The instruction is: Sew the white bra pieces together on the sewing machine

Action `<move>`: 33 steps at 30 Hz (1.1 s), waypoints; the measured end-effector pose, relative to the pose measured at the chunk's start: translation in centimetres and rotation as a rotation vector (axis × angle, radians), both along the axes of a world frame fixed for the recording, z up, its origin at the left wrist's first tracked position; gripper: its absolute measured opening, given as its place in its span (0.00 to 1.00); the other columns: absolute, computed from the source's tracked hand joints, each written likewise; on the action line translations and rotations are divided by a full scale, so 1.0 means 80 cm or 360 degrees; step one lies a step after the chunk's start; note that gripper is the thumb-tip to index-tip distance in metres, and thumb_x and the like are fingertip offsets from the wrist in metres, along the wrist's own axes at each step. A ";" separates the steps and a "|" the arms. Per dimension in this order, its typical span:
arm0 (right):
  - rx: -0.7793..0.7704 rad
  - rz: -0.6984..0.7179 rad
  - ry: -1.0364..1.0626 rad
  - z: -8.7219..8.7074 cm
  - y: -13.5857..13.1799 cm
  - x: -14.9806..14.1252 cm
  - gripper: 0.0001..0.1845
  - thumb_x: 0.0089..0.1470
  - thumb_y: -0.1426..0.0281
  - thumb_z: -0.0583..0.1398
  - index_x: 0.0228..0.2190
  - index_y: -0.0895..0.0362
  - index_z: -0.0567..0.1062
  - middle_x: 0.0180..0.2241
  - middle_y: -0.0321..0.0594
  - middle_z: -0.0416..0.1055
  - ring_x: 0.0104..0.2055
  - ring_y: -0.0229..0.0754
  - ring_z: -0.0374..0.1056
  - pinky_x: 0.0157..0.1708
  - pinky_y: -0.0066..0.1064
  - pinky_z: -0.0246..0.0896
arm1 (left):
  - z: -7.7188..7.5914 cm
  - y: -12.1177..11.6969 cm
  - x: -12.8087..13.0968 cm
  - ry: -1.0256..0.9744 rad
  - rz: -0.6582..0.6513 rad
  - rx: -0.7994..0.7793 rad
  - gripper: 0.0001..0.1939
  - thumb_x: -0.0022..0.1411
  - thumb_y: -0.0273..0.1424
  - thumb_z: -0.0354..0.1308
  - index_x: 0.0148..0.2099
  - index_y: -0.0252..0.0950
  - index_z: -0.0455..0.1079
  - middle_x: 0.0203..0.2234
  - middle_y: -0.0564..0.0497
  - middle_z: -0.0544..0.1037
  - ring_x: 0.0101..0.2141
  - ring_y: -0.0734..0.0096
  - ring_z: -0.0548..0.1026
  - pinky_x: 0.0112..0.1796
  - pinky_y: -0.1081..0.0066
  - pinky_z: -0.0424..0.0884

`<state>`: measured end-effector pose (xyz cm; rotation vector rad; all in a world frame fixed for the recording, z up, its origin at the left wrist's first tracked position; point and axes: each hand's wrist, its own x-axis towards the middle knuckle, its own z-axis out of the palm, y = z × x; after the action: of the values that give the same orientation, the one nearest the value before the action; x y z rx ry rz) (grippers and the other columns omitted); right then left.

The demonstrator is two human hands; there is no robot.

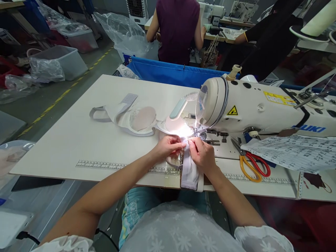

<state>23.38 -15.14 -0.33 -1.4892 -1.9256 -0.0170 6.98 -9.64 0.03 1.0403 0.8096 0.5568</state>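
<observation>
A pale bra point(143, 120) lies across the white sewing table, one cup flat on the left and the other under the bright lamp by the needle. My left hand point(170, 146) pinches the light fabric just in front of the needle. Close beside it, my right hand point(201, 152) has thumb and finger pressed together on the bra's band point(189, 173), which hangs toward the table's front edge. The head of the sewing machine point(212, 101) stands right behind my fingers. Glare hides the exact spot under the presser foot.
Red-handled and yellow-handled scissors point(253, 164) lie right of my right hand, beside a written paper sheet point(296, 152). A printed ruler point(105, 165) runs along the table's front. Behind the table hangs a blue cloth bin point(168, 71); a person in purple point(177, 31) sits beyond.
</observation>
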 end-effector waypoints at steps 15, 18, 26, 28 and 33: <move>0.0215 0.0108 -0.0136 0.000 -0.008 0.004 0.14 0.59 0.75 0.52 0.44 0.57 0.73 0.36 0.42 0.78 0.34 0.42 0.73 0.34 0.29 0.64 | 0.007 0.002 -0.006 -0.0146 0.0053 -0.0100 0.14 0.55 0.38 0.64 0.29 0.31 0.68 0.16 0.49 0.76 0.16 0.77 0.72 0.19 0.80 0.66; 0.0194 0.0122 -0.0194 0.000 -0.009 0.004 0.12 0.59 0.75 0.52 0.42 0.59 0.73 0.33 0.42 0.78 0.31 0.41 0.73 0.32 0.29 0.62 | 0.008 0.001 -0.005 -0.0199 0.0098 -0.0099 0.15 0.54 0.38 0.65 0.30 0.31 0.67 0.22 0.45 0.79 0.25 0.72 0.78 0.27 0.76 0.73; -0.0313 0.0127 0.0322 0.002 -0.013 -0.004 0.10 0.62 0.68 0.52 0.41 0.57 0.70 0.27 0.37 0.76 0.24 0.38 0.69 0.27 0.27 0.61 | 0.007 0.000 -0.003 -0.0126 0.0161 0.0129 0.19 0.53 0.44 0.64 0.31 0.32 0.66 0.20 0.50 0.77 0.23 0.71 0.78 0.24 0.76 0.72; -0.0430 0.0154 0.0438 0.003 -0.013 -0.007 0.09 0.61 0.67 0.53 0.40 0.57 0.70 0.20 0.32 0.71 0.21 0.37 0.66 0.25 0.27 0.59 | 0.007 0.000 -0.002 -0.0083 0.0176 0.0189 0.19 0.53 0.45 0.64 0.30 0.33 0.65 0.17 0.53 0.75 0.20 0.73 0.75 0.18 0.79 0.65; -0.0578 0.0246 0.0670 0.007 -0.011 -0.013 0.07 0.60 0.66 0.54 0.33 0.55 0.68 0.16 0.29 0.66 0.19 0.36 0.63 0.25 0.28 0.58 | 0.004 0.000 0.002 -0.0070 0.0212 0.0165 0.19 0.53 0.42 0.64 0.24 0.33 0.62 0.10 0.59 0.65 0.13 0.85 0.59 0.16 0.81 0.51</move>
<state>22.31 -16.00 0.20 -1.4199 -1.7443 0.6940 7.11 -9.60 0.33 1.0705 0.8221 0.7393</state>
